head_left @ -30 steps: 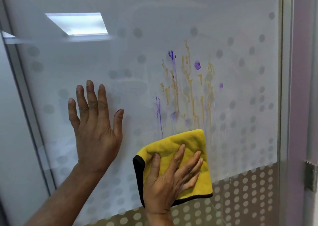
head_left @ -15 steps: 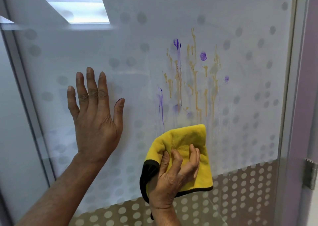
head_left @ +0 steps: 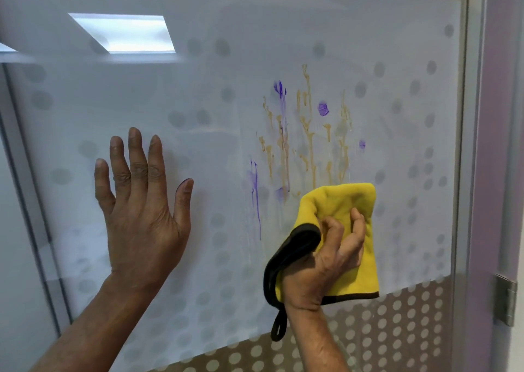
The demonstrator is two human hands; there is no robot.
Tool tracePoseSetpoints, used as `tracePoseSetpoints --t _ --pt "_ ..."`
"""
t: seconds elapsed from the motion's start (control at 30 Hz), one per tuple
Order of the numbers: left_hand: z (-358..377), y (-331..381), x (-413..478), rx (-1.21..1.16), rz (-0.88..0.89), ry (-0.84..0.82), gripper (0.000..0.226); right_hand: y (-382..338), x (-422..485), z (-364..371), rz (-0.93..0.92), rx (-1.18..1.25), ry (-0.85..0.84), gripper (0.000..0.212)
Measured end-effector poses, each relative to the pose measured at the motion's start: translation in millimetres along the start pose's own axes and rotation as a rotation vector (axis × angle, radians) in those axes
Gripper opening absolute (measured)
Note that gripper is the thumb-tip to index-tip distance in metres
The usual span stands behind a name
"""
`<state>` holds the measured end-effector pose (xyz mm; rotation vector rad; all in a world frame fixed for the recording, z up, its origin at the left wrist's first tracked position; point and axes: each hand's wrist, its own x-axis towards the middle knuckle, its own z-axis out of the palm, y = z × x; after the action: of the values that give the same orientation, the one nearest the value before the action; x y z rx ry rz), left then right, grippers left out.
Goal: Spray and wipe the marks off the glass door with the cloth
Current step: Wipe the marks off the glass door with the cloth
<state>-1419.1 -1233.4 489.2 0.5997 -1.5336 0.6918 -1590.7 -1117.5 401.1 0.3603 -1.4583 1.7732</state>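
the marks, tan dribbles and purple smears, sit on the frosted, dotted part of the glass door, right of its middle, and run down the pane in thin streaks. the yellow cloth with its dark edging lies against the glass just below them, its top edge meeting the lower ends of the tan runs. the right hand holds it bunched, fingers curled into the fabric, and a small loop dangles beside the wrist. the left hand is spread flat on the glass well to the left, holding nothing. judging by the running streaks, the spraying looks done, while the wiping is barely begun: nearly every mark is there to clear, including a thin purple line left of the cloth. no spray bottle is in view. the glass behind the cloth is hidden, and how hard the cloth presses cannot be told. a reflected ceiling light glares at the upper left, and a hinge shows at the right edge.
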Motion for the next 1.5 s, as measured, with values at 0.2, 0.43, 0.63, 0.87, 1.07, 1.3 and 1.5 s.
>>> tracePoseSetpoints --t 0.2,0.43,0.63,0.87,1.07,1.3,1.5 --pt "0 1 1 0.032 -0.002 0.003 0.066 -6 49 17 -0.051 0.084 0.037 0.007" --pt "-1 3 1 0.061 -0.004 -0.008 0.067 -37 113 36 -0.074 0.187 0.005 0.021" --pt "2 1 0 0.091 -0.003 -0.006 0.068 -77 152 54 -0.163 0.209 -0.058 0.023" --pt "1 2 0 0.093 -0.015 -0.018 0.068 -120 151 68 -0.449 0.250 -0.162 0.015" --pt "-2 4 1 0.089 -0.018 0.004 0.061 -123 111 63 -0.671 0.277 -0.318 0.010" --pt "-5 4 0 0.053 -0.015 -0.014 0.057 -85 58 43 -0.822 0.267 -0.438 0.012" --pt "-3 4 0 0.046 -0.024 0.014 0.057 -39 9 22 -0.829 0.211 -0.440 0.014"
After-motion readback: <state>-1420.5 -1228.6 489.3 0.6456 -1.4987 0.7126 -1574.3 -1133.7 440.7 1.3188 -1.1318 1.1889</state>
